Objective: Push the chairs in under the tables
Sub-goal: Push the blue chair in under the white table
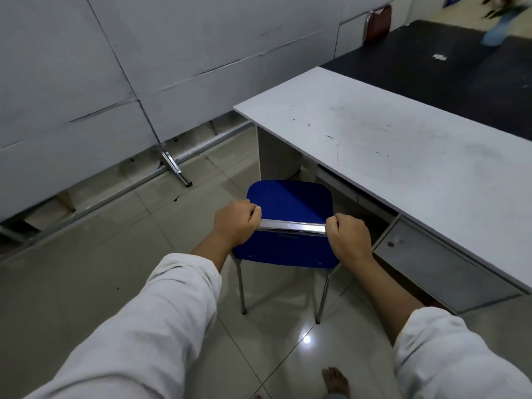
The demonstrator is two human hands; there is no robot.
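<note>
A blue chair (pixel 288 201) with chrome legs stands on the tiled floor, its seat front at the open knee space of a white desk (pixel 403 145). My left hand (pixel 234 223) grips the left end of the chrome top bar of the chair's backrest. My right hand (pixel 347 236) grips the right end of the same bar. The seat lies mostly outside the desk's edge; only its far corner reaches the desk's shadow. Both forearms are in white sleeves.
Grey partition panels (pixel 86 82) on a metal foot (pixel 175 168) run along the left. The desk has a closed cabinet door (pixel 426 260) at its right. A black table (pixel 460 70) lies beyond, with a dark red chair (pixel 377 23) behind it. My bare foot (pixel 335 380) shows below.
</note>
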